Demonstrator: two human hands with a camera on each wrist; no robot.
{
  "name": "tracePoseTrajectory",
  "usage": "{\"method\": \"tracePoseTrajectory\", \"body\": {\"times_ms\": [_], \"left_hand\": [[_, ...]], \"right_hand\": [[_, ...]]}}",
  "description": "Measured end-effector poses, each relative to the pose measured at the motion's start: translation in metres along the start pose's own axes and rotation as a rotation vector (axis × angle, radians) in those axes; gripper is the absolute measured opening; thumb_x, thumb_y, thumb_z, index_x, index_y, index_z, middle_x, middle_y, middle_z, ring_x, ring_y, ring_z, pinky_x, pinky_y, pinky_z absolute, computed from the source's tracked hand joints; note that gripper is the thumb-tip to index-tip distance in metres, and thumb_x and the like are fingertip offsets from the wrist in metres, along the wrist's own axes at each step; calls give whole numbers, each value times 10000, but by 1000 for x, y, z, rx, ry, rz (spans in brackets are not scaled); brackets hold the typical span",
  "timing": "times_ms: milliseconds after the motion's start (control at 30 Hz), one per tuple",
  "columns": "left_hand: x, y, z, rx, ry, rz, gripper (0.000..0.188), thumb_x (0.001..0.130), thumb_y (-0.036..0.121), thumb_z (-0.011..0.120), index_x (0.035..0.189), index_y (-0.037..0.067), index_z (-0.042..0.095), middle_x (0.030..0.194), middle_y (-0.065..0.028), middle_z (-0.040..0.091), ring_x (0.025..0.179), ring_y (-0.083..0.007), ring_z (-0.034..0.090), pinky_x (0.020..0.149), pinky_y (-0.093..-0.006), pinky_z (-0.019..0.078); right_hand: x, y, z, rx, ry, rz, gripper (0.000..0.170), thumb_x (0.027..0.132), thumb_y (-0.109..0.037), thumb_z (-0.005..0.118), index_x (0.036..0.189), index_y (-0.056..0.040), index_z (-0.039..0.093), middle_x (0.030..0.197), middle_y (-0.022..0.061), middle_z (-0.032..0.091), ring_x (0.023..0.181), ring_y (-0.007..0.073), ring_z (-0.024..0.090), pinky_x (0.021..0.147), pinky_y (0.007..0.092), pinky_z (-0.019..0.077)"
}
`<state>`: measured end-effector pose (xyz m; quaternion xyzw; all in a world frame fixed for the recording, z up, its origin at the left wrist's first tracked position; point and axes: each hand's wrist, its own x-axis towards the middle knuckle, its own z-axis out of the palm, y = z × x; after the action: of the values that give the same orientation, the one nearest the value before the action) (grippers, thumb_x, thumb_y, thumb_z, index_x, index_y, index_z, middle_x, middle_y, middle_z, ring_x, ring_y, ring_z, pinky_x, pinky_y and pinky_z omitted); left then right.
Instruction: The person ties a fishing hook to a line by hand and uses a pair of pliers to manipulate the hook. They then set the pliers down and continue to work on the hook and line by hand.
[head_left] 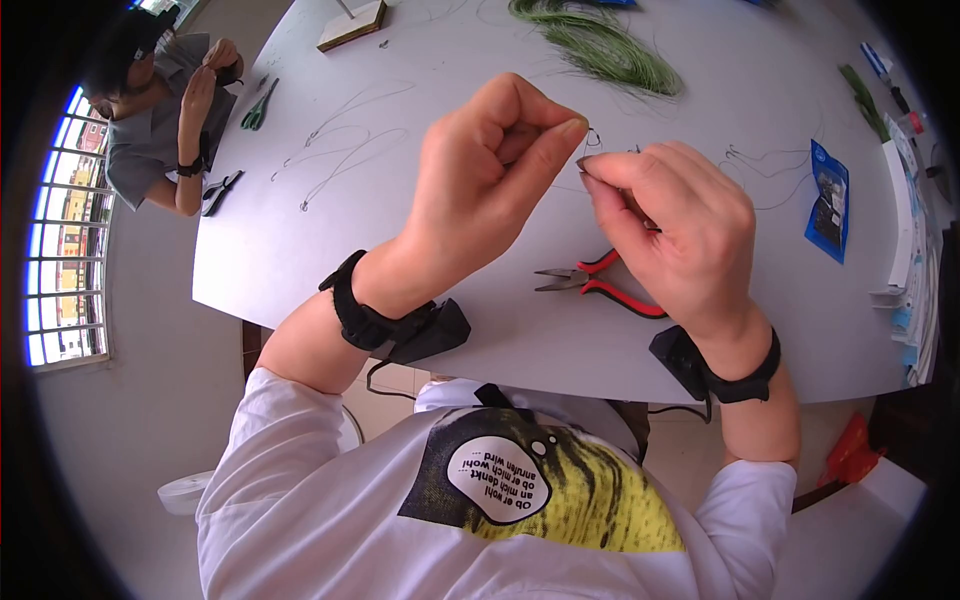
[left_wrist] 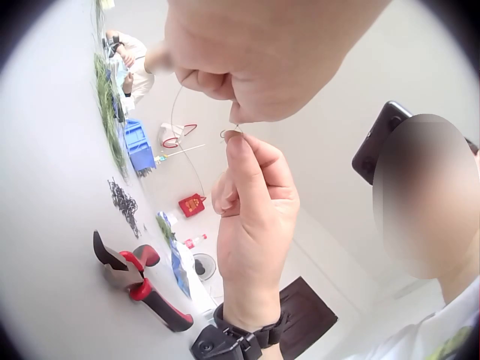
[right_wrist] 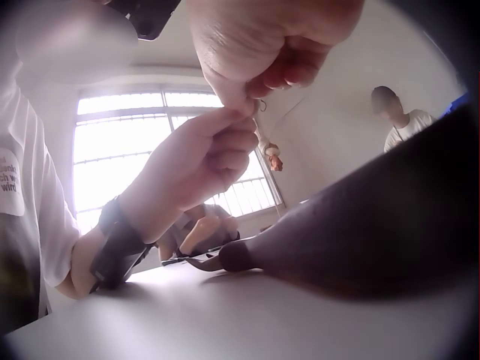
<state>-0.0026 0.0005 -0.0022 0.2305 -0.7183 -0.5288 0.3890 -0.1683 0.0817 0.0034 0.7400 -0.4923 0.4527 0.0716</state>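
Note:
Both hands meet over the near part of the table. My left hand [head_left: 480,170] pinches a small dark fish hook [head_left: 595,137] between thumb and forefinger, and the hook's curve stands out past the thumb tip. Right beside it, my right hand [head_left: 685,210] pinches thin fishing line, thumb and forefinger tips together. In the left wrist view a length of fishing line [left_wrist: 173,116] arcs down from the left hand. The hook [right_wrist: 262,106] also shows at the meeting fingertips in the right wrist view. Below the hands lie red-handled pliers [head_left: 585,278].
Looped lines with hooks [head_left: 335,160] lie on the left of the white table [head_left: 480,330]. A green strand bundle [head_left: 610,50] lies at the back, a blue packet [head_left: 830,200] at right. Dark scissors [head_left: 260,105] lie near another person [head_left: 165,120]. Small dark hooks [left_wrist: 124,204] form a pile.

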Motion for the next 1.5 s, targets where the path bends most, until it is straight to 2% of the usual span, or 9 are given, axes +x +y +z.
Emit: {"method": "tracePoseTrajectory", "body": {"times_ms": [200, 267, 400, 600, 867, 967, 1167, 1300, 1500], "left_hand": [[1, -2, 3, 39, -72, 21, 36, 938, -19, 586, 951, -25, 552, 873, -15, 625, 776, -5, 556, 665, -153, 452], [1, 0, 3, 138, -69, 39, 89, 903, 0, 637, 858, -26, 565, 670, -6, 579, 594, -12, 471, 506, -196, 379], [2, 3, 1, 224, -119, 48, 100, 897, 9, 648, 851, -19, 564, 634, -3, 563, 566, -21, 454, 488, -209, 361], [2, -4, 3, 158, -129, 103, 110, 896, 12, 657, 850, -20, 563, 639, -10, 569, 572, -26, 475, 494, -208, 376], [2, -1, 1, 180, -145, 153, 112, 892, 11, 665, 858, -27, 566, 713, -49, 630, 630, -31, 542, 530, -202, 436], [0, 1, 1, 153, -153, 146, 51, 917, -50, 603, 912, -26, 558, 784, 6, 531, 671, -14, 449, 581, -171, 376], [-1, 5, 2, 112, -104, 116, 44, 930, -42, 588, 910, -19, 556, 790, 13, 495, 698, -16, 446, 614, -162, 374], [-1, 3, 1, 88, -73, 114, 27, 939, -31, 580, 931, -19, 557, 804, 15, 514, 705, -11, 454, 621, -161, 383], [-1, -1, -1, 67, -44, 74, 32, 944, -28, 574, 971, -19, 559, 858, 3, 565, 751, -5, 488, 643, -156, 398]], "right_hand": [[4, 7, -10, -113, 3, -123, 215, 672, 6, 726, 853, -67, 634, 690, 46, 549, 615, 231, 537, 524, 330, 451], [4, 11, -11, -124, 41, -130, 218, 675, 5, 728, 864, -67, 645, 694, 53, 556, 617, 234, 539, 526, 332, 449], [6, 13, -13, -68, 71, -84, 188, 692, 10, 725, 845, -66, 646, 696, 54, 566, 626, 232, 549, 530, 330, 449], [3, 17, -9, 76, 79, 52, 137, 745, 8, 726, 840, -60, 654, 682, 51, 585, 599, 203, 562, 538, 302, 453], [-3, 22, -5, 550, -25, 485, 64, 874, -77, 695, 864, -31, 651, 639, -37, 550, 592, 17, 455, 526, 185, 350], [-3, 24, -3, 645, -78, 536, 90, 901, -110, 678, 878, -29, 645, 664, -54, 556, 600, 8, 438, 537, 177, 337], [-3, 19, 2, 923, -177, 759, 113, 917, -138, 662, 893, -31, 635, 705, -53, 565, 613, 7, 435, 551, 171, 338], [-7, 17, 8, 929, -183, 732, 99, 907, -111, 663, 865, -30, 624, 693, -57, 568, 606, 10, 457, 552, 175, 361], [-9, 7, 8, 645, -153, 476, 99, 847, -32, 674, 783, -33, 599, 635, -29, 567, 570, 21, 503, 510, 201, 395]]}}
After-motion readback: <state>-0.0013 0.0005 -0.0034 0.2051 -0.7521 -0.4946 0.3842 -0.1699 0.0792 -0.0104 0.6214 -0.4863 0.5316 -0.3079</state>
